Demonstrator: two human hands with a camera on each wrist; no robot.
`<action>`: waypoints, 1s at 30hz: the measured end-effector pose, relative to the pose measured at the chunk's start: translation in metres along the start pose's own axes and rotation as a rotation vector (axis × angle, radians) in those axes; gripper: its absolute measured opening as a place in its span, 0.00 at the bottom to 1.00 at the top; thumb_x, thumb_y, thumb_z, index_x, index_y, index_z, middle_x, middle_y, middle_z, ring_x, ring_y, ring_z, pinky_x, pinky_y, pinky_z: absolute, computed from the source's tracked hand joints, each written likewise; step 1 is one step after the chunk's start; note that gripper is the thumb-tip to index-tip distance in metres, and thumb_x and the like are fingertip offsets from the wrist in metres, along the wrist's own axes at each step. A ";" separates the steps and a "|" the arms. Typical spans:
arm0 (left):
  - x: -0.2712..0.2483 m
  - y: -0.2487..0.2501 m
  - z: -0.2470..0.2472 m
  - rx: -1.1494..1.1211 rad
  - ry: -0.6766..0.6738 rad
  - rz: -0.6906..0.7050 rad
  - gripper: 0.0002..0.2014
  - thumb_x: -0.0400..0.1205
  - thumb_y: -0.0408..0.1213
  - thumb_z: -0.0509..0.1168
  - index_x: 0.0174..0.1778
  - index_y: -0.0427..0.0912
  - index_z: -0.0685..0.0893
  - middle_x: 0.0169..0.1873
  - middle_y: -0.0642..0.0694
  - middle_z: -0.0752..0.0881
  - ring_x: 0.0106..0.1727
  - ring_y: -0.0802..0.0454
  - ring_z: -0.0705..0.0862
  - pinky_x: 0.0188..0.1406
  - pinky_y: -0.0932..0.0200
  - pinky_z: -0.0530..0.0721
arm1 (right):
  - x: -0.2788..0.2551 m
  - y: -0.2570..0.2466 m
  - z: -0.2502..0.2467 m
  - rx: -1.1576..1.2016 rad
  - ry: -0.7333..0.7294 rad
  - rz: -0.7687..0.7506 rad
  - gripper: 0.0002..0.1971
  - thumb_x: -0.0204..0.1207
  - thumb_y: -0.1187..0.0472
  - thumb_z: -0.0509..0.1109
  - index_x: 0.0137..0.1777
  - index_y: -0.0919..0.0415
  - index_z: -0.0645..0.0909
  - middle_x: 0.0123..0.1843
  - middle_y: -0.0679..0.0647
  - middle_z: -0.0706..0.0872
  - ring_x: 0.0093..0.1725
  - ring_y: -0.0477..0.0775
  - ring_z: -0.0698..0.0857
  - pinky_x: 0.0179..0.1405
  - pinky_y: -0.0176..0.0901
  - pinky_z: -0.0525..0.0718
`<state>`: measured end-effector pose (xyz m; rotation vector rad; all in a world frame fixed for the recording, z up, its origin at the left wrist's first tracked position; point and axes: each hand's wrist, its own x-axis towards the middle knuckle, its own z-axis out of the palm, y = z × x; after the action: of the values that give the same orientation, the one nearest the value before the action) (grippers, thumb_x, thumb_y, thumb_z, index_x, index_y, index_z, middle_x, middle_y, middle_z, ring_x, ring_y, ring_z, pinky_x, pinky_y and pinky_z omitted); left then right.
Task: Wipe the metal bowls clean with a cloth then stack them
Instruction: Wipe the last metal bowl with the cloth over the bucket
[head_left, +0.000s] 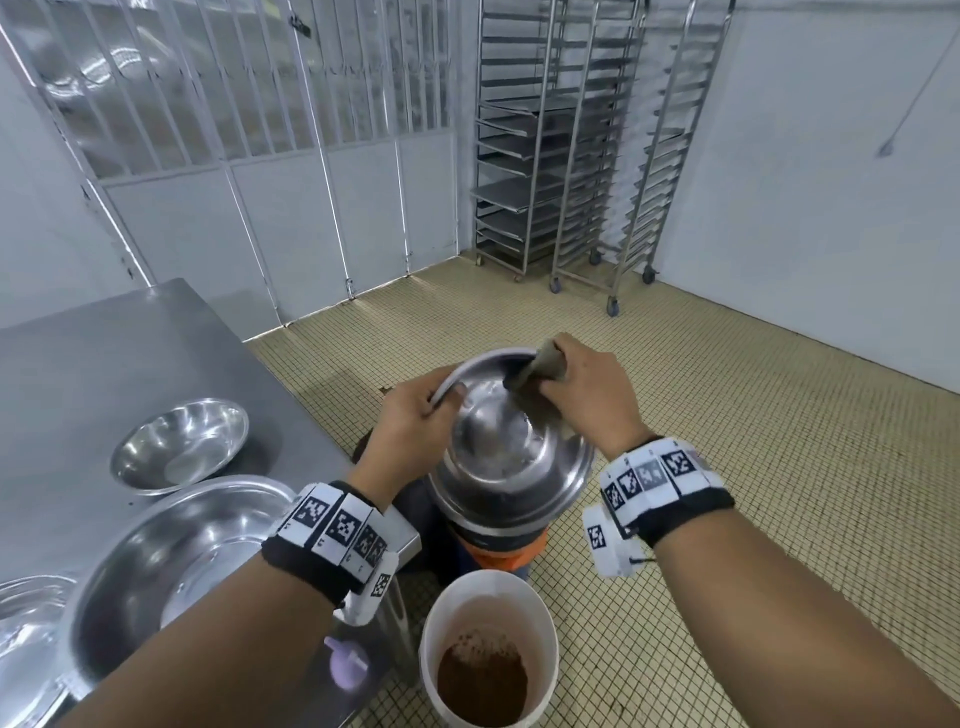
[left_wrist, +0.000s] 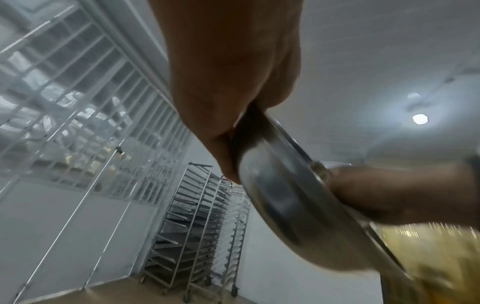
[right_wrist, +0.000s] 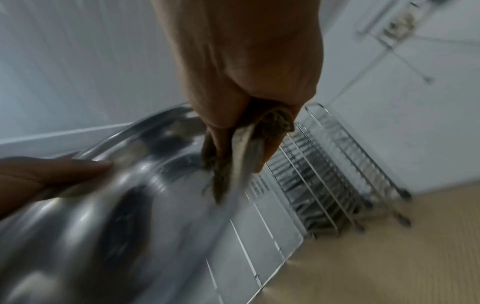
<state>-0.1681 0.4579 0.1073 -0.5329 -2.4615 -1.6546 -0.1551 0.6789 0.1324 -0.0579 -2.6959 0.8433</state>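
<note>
Rim work is the step in hand, and seen from my head I judge it goes best if my left hand (head_left: 410, 415) turns the bowl (head_left: 511, 441) a little at a time while my right hand (head_left: 587, 395) keeps the cloth (head_left: 540, 366) folded over the edge, so no arc gets skipped. The bowl is tilted up in front of me over the tiled floor (head_left: 727, 467), well clear of the steel table (head_left: 130, 353) where three more bowls wait: a small bowl (head_left: 179, 444), a large bowl (head_left: 171, 551) and one at the corner (head_left: 26, 639) (mostly cut off). A white bucket (head_left: 488, 649) with brown powder stands below my wrists, so I should hold firm and not let the bowl slip towards it. From the left wrist, my left hand (left_wrist: 228, 92) is curled round the rim, thumb and fingers clamping the bowl (left_wrist: 291, 201); its outside is dull grey steel with soft, blurred reflections. From the right wrist, my right hand (right_wrist: 249, 67) pinches the brownish, frayed cloth (right_wrist: 262, 131) tightly over the rim, while the bowl (right_wrist: 116, 195) shines inside with streaked highlights; whether any grime remains I cannot tell, the picture being smeared.
</note>
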 end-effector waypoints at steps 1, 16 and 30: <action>0.000 0.003 0.001 0.006 -0.025 0.009 0.10 0.91 0.38 0.65 0.53 0.53 0.92 0.30 0.62 0.88 0.29 0.63 0.85 0.29 0.67 0.80 | 0.005 -0.005 -0.006 -0.050 -0.019 -0.053 0.11 0.79 0.57 0.75 0.58 0.47 0.80 0.44 0.45 0.87 0.41 0.47 0.86 0.34 0.30 0.74; 0.017 0.004 -0.014 0.160 -0.076 0.055 0.12 0.88 0.43 0.69 0.67 0.59 0.83 0.52 0.63 0.89 0.42 0.72 0.87 0.40 0.71 0.86 | -0.009 -0.001 -0.007 0.093 -0.009 -0.032 0.10 0.83 0.61 0.71 0.48 0.41 0.81 0.43 0.31 0.83 0.42 0.28 0.81 0.35 0.16 0.73; 0.015 0.010 0.000 -0.367 0.314 -0.164 0.10 0.89 0.34 0.66 0.50 0.48 0.92 0.35 0.42 0.89 0.36 0.48 0.84 0.37 0.50 0.84 | -0.018 -0.004 0.022 0.545 0.208 0.193 0.09 0.80 0.66 0.73 0.48 0.49 0.84 0.44 0.25 0.87 0.46 0.24 0.85 0.52 0.32 0.85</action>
<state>-0.1779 0.4649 0.1205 -0.0920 -2.0365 -2.0868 -0.1442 0.6616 0.1126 -0.2673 -2.2112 1.5082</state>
